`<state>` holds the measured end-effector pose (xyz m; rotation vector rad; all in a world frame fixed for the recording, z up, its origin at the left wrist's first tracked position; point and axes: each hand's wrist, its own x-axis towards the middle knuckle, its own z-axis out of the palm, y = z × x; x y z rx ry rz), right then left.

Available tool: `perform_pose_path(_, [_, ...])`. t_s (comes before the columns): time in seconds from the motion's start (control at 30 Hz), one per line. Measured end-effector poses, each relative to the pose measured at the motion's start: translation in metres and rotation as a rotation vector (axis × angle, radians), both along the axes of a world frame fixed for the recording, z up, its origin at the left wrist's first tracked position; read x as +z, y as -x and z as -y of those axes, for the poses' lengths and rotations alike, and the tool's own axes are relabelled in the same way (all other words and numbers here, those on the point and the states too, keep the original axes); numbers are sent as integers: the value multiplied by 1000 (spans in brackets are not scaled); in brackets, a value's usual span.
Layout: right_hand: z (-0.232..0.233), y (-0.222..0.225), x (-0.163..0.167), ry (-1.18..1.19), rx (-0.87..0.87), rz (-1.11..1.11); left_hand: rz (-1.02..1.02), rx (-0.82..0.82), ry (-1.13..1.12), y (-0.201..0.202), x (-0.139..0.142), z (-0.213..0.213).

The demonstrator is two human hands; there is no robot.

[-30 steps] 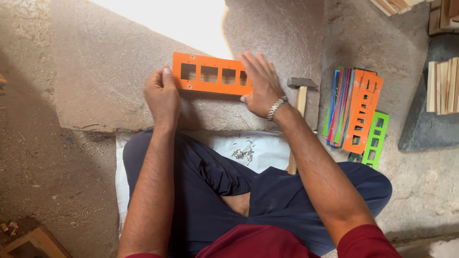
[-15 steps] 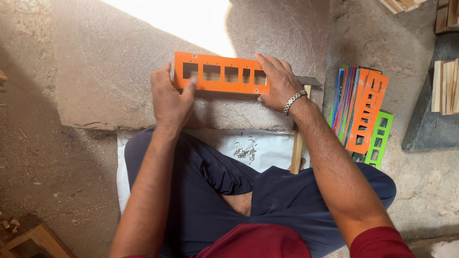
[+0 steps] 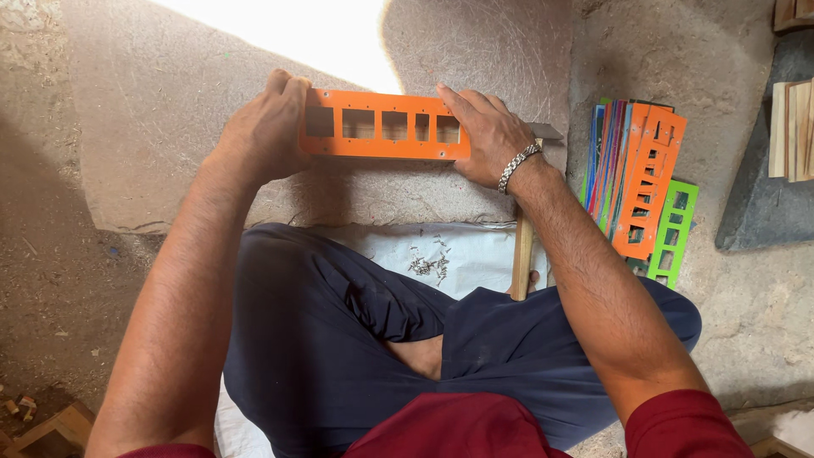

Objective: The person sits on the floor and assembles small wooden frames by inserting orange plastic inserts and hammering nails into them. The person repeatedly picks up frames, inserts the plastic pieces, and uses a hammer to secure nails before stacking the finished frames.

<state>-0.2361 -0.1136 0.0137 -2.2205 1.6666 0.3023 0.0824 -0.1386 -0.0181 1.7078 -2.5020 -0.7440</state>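
I see both hands on one part: long orange rectangular plate w/ a row of square cutouts (image 3: 383,125), lying flat on the grey stone slab (image 3: 170,127), betw the two hands. Left hand (image 3: 263,131) wraps the plate's left end, fingers curled over the far edge, thumb side on the near edge, so closed around it. Right hand (image 3: 487,136) lies flatter on the plate's right end, fingers stretched over the top face & far edge, pressing rather than gripping; palm only partly open. Metal chain bracelet (image 3: 519,166) on the right wrist.

Just behind/under the right hand: hammer w/ wooden handle (image 3: 522,254), metal head poking out past the wrist, handle running back toward the body. Right of the right hand, close but not touching: stack of similar cutout plates, orange on top, multicolour edges (image 3: 640,182), plus a green one (image 3: 674,229) on its outer side. Nearer the body than both hands: white sheet (image 3: 475,254) w/ a small pile of tiny nails (image 3: 428,265), betw the forearms. Far right of the right hand: pale wooden strips (image 3: 793,127) on a dark slab.
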Motion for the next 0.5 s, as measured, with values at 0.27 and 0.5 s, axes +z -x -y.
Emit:
perform_pose_path(0.27, [0,6,1,3,-61,108,-11,62,-77,5,8,-3])
perform_pose_path(0.5, [-29,18,-4,-102,-685,662,-380,448,-262,1,6,-23])
